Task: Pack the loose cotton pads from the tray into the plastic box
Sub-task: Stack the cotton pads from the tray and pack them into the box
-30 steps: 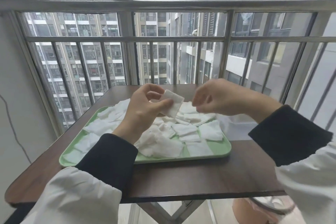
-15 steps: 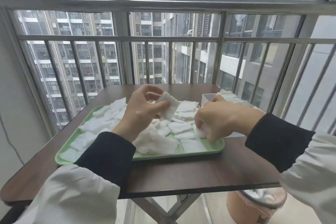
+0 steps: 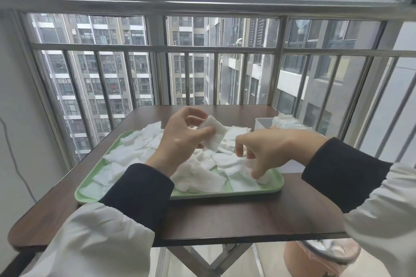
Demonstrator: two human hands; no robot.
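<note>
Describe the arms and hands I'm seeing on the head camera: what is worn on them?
The left hand and right hand are bare: no gloves, and no rings or watch in view. Each arm wears a puffy white sleeve gathered into a long, close-fitting black cuff that ends at the wrist. No logos or markings show on either.

Left hand (image 3: 180,141) raised, gripping pad stack (image 3: 213,134); right hand (image 3: 274,148) pinching pad (image 3: 263,179).

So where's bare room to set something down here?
Bare brown wooden table between the green plastic tray and the near edge, also behind the tray. Crowded: tray under white cotton pads, left hand and right hand; clear plastic box far right.
</note>
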